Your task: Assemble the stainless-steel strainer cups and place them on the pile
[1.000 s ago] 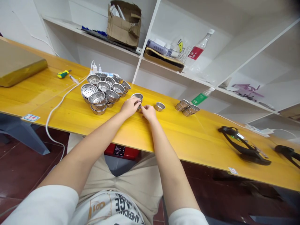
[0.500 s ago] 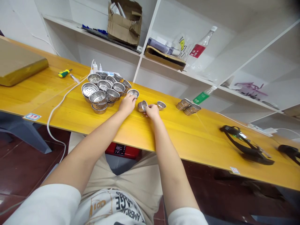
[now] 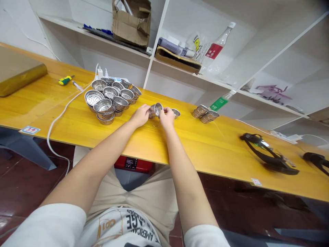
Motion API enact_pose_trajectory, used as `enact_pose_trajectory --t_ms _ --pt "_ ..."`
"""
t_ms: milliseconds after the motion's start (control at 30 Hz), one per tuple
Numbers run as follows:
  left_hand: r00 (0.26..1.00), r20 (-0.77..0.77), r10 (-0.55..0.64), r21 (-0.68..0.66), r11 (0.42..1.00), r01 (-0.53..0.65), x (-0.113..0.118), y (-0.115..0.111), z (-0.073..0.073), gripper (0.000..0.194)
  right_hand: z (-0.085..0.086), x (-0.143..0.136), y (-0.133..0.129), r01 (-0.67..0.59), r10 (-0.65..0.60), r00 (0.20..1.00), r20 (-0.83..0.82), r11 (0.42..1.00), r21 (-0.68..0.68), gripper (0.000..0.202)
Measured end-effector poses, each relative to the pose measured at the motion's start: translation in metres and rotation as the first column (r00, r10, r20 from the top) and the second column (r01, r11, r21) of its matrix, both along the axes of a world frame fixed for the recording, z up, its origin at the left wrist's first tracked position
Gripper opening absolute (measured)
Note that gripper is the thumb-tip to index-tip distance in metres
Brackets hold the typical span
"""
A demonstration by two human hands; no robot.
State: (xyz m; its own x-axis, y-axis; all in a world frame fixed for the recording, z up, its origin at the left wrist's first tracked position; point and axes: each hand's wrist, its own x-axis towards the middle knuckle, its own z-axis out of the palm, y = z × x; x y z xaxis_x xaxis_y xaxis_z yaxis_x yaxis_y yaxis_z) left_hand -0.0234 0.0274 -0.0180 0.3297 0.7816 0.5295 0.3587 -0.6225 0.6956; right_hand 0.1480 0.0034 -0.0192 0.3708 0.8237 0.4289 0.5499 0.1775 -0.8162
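Observation:
Two perforated metal cups (image 3: 155,109) lie tilted on their sides between my hands, one appearing partly inside the other. My left hand (image 3: 140,116) is closed on the cup at the left. The fingers of my right hand (image 3: 167,117) grip the rim of the cup at the right. Just behind my right hand sits another metal cup (image 3: 176,113), partly hidden. Several stacked perforated cups (image 3: 110,92) form a cluster to the left. Two tilted stacks of cups (image 3: 205,114) rest farther right.
A green-labelled bottle (image 3: 221,102) lies behind the right stacks. A white cable (image 3: 61,115) crosses the yellow table (image 3: 221,151). A screwdriver (image 3: 65,80) is at the left, a black headset (image 3: 267,154) at the right. Shelves (image 3: 177,70) stand behind.
My left hand has brought its cup right and down from beside the cluster to the cup in my right hand. The two cups now meet, and the right one has turned.

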Motion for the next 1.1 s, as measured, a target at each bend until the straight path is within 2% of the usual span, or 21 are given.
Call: enact_pose_trajectory --t_ms 67,100,167,233,267,333,467,600,767,867,933,1000,1033,1100 --pt "0.972 0.234 0.04 -0.194 0.981 0.006 0.003 -0.001 0.005 0.027 -0.002 -0.004 0.0 0.046 -0.046 0.999 0.001 0.998 0.046 0.009" --pt "0.937 0.346 0.051 -0.321 0.945 0.067 0.005 -0.002 0.008 0.033 -0.002 -0.007 0.0 0.044 -0.045 0.999 0.01 0.996 0.074 0.009" --pt "0.851 0.523 0.048 -0.512 0.816 0.269 0.009 -0.005 0.012 0.049 -0.002 -0.013 -0.002 0.004 -0.013 0.998 0.061 0.989 0.149 0.011" --pt "0.78 0.625 0.027 -0.574 0.692 0.437 0.013 -0.009 0.015 0.061 -0.001 -0.018 -0.004 -0.025 -0.001 0.993 0.117 0.975 0.222 0.011" --pt "0.76 0.65 0.017 -0.582 0.654 0.483 0.014 -0.011 0.015 0.064 -0.001 -0.02 -0.005 -0.032 -0.003 0.99 0.139 0.968 0.248 0.011" --pt "0.745 0.667 0.012 -0.585 0.628 0.513 0.017 -0.014 0.016 0.067 -0.001 -0.022 -0.007 -0.047 0.0 0.985 0.174 0.962 0.268 0.01" --pt "0.736 0.677 0.018 -0.545 0.684 0.485 0.019 -0.013 0.013 0.063 -0.001 -0.025 -0.008 -0.097 0.051 0.979 0.195 0.968 0.233 0.011" --pt "0.753 0.658 0.003 -0.51 0.738 0.442 0.021 -0.012 0.009 0.058 0.0 -0.026 -0.01 -0.088 0.058 0.984 0.168 0.98 0.176 0.01" --pt "0.822 0.566 0.066 -0.492 0.827 0.272 0.021 -0.01 0.005 0.055 0.007 -0.028 -0.017 -0.067 0.048 0.987 0.156 0.991 0.118 0.011" --pt "0.869 0.487 0.092 -0.438 0.886 0.152 0.017 -0.008 0.004 0.052 0.013 -0.03 -0.021 -0.023 0.012 0.992 0.122 0.996 0.088 0.006" --pt "0.901 0.424 0.093 -0.369 0.926 0.078 0.014 -0.008 0.003 0.048 0.017 -0.032 -0.021 -0.029 0.029 1.0 0.003 1.0 0.007 0.008" --pt "0.93 0.356 0.096 -0.292 0.956 0.013 0.01 -0.01 0.004 0.042 0.021 -0.034 -0.021 -0.127 0.099 0.965 -0.241 0.987 -0.101 0.012" --pt "0.94 0.327 0.096 -0.253 0.967 -0.011 0.009 -0.011 0.004 0.039 0.023 -0.035 -0.021 -0.208 0.143 0.91 -0.39 0.969 -0.13 0.013" --pt "0.954 0.29 0.081 -0.182 0.983 -0.028 0.006 -0.014 0.004 0.034 0.027 -0.034 -0.022 -0.368 0.213 0.727 -0.652 0.923 -0.109 0.015"
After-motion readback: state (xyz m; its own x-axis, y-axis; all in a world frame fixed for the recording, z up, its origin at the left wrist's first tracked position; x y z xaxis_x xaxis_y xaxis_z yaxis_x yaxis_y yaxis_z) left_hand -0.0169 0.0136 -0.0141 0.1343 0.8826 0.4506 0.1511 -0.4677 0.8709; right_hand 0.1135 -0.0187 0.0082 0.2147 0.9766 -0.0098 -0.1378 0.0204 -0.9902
